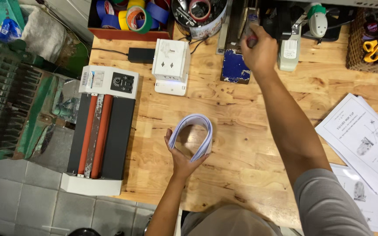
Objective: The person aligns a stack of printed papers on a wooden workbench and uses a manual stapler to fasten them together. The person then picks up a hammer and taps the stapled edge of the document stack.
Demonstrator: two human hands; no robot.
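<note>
Wooden table (pixel 241 131), laminator (pixel 101 131) at 9 o'clock. L hand (pixel 181 155) grip pinches folded paper stack (pixel 195 135), arch up, axis 12–6. R hand (pixel 259 50) at 1 o'clock, closed on stapler handle (pixel 250 19), well apart from stack.

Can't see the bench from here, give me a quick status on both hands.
Left hand grips bent stack of paper sheets above wooden bench. Right hand reached out, closed on stapler handle at back edge. Nothing between the hands.
</note>
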